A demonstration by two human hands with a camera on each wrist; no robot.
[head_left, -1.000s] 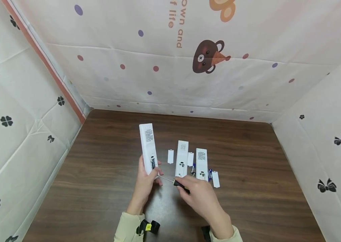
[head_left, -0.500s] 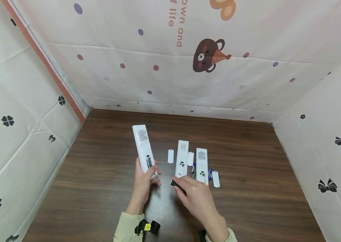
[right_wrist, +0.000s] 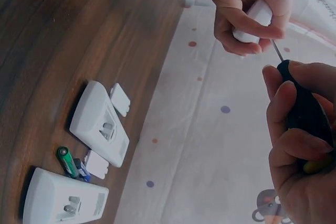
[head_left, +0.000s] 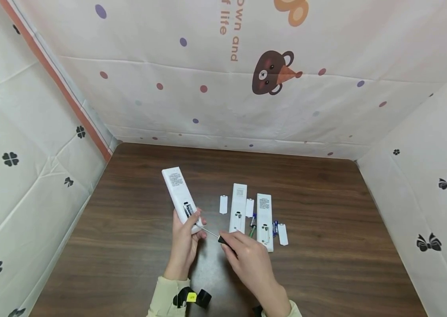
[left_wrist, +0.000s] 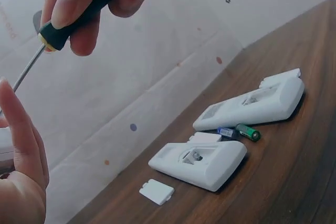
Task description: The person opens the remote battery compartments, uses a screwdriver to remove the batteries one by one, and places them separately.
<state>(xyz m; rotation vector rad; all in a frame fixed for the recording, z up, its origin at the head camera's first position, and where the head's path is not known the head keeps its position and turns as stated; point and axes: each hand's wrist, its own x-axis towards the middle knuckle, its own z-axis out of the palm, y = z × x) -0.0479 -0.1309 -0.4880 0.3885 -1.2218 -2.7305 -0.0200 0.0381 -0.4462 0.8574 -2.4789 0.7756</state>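
Observation:
My left hand (head_left: 184,243) grips a white remote control (head_left: 179,192) by its lower end, back side up, thumb across it. Its battery compartment is uncovered, with batteries (head_left: 188,209) inside. My right hand (head_left: 248,259) holds a screwdriver (right_wrist: 305,111) by its dark handle. The thin shaft (head_left: 209,231) reaches to the remote's lower end beside my left thumb; the tip is hidden there. In the right wrist view, fingers and thumb wrap the handle, and the left hand (right_wrist: 251,11) curls round the remote's end.
On the wooden table (head_left: 326,211) to the right lie two white remotes, one (head_left: 238,204) nearer and another (head_left: 264,220) beyond, compartments uncovered. Loose covers (head_left: 223,204) lie beside them. A green battery (left_wrist: 248,132) and blue ones (head_left: 275,228) lie near. Printed cloth walls (head_left: 207,105) surround the table.
The held remote has swung left and tilts more, its top end lower. Both hands have shifted slightly left together, the screwdriver staying at the remote's lower end.

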